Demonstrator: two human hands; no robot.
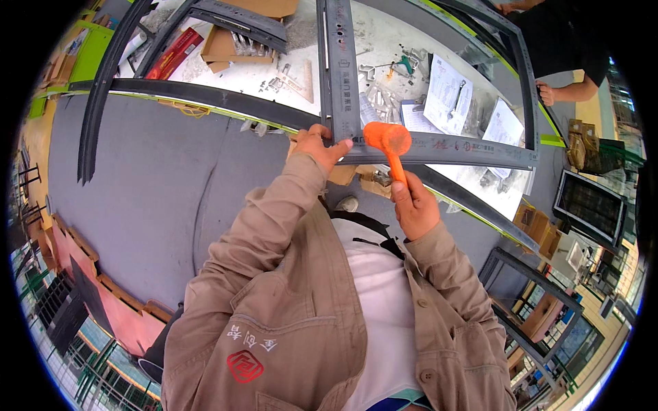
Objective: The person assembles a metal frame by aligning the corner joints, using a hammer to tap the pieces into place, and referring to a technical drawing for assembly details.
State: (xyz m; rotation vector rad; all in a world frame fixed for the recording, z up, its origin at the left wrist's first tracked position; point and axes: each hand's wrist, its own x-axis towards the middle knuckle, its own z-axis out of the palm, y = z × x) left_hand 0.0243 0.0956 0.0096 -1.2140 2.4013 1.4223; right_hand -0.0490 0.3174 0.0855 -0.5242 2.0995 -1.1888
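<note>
An orange mallet (388,139) is held by its handle in my right hand (417,209), whose fingers are closed round it. Its head lies over the lower rail of a dark grey metal window frame (439,145), just right of where an upright bar (343,68) meets that rail; whether it touches cannot be made out. My left hand (317,148) grips the frame left of this joint, thumb on the near face and fingers bent over the rail. The frame rests on a white-topped workbench (373,41).
Papers (447,96), a green-handled tool (404,65) and small metal parts lie on the bench. A cardboard box (236,48) and a red box (175,53) are at the far left. A co-worker's hand (546,94) is by the frame's right side. Black profiles (103,89) jut out at left.
</note>
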